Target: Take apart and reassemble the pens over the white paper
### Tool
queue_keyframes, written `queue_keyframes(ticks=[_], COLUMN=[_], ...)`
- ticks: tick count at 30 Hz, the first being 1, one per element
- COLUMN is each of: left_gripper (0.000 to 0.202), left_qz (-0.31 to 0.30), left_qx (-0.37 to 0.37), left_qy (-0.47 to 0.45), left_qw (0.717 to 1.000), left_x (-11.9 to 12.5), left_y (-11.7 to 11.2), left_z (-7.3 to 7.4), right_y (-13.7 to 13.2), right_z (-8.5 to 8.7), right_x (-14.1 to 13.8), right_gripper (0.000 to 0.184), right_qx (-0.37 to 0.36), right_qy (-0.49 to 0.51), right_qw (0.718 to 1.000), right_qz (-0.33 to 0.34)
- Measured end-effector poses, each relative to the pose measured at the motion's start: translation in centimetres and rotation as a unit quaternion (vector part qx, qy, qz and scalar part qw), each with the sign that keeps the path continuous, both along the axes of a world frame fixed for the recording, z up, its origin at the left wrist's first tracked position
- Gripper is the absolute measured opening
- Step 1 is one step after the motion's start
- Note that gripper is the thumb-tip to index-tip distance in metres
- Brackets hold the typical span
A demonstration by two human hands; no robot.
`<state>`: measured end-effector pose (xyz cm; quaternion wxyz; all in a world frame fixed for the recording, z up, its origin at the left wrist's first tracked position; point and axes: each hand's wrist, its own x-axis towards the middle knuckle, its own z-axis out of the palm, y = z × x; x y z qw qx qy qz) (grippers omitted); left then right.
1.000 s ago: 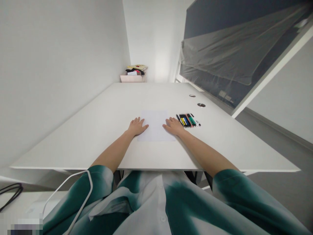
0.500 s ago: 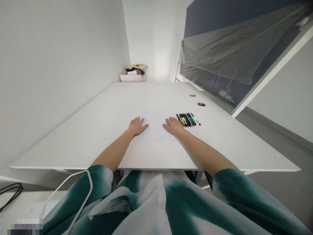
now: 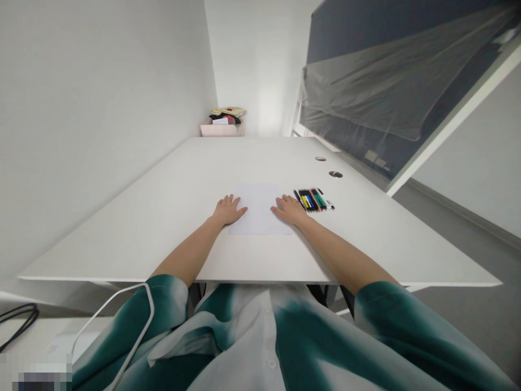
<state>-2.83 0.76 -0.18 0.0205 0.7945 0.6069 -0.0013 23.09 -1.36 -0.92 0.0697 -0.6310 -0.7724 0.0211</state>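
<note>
Two released grips: I have my left hand (image 3: 228,210) and right hand (image 3: 290,210) palm-down on the table (image 3: 163,239), fingers on a sheet of paper (image 3: 258,209), with a row of pens (image 3: 313,200) just right of the paper.

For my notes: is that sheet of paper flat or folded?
Flat: the sheet of paper lies spread on the desk, with straight edges and no visible crease.

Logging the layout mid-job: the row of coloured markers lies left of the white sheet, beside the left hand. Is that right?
No. The head view shows the coloured markers to the right of the white sheet, beside the right hand, not the left hand.
</note>
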Motion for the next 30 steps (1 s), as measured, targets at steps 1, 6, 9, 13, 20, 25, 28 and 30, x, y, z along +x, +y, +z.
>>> queue_keyframes(ticks=[1, 6, 9, 13, 20, 25, 28, 30], left_gripper=[0.075, 0.075, 0.075, 0.076, 0.076, 0.073, 0.07, 0.068], left_qz=[-0.001, -0.001, -0.002, -0.003, 0.013, 0.015, 0.013, 0.014], left_qx=[0.0, 0.002, 0.005, 0.002, -0.01, 0.001, 0.012, 0.023], left_qy=[0.0, -0.008, -0.014, -0.015, -0.036, -0.062, -0.065, -0.066], left_qw=[1.0, 1.0, 1.0, 1.0, 0.999, 0.998, 0.998, 0.997], left_x=[-0.04, -0.23, -0.3, -0.33, -0.37, -0.45, -0.43, -0.39], left_y=[0.06, 0.36, 0.38, 0.26, 0.36, 0.28, 0.03, -0.16], left_z=[-0.07, -0.5, -0.6, -0.49, -0.19, -0.12, -0.1, -0.05], right_y=[0.0, 0.09, 0.15, 0.09, 0.16, 0.17, 0.11, 0.13], right_z=[0.0, -0.1, -0.15, -0.12, -0.32, -0.44, -0.45, -0.52], right_x=[-0.01, -0.02, -0.01, -0.06, -0.07, -0.08, -0.11, -0.08], right_gripper=[0.056, 0.056, 0.057, 0.059, 0.062, 0.06, 0.056, 0.056], right_qx=[0.0, -0.005, -0.006, -0.009, 0.014, 0.03, 0.031, 0.034], right_qy=[0.0, -0.001, 0.0, 0.007, 0.047, 0.058, 0.05, 0.056], right_qw=[1.0, 1.0, 1.0, 1.0, 0.999, 0.998, 0.998, 0.998], right_qz=[0.0, 0.002, 0.002, -0.005, -0.024, -0.011, -0.002, -0.003])
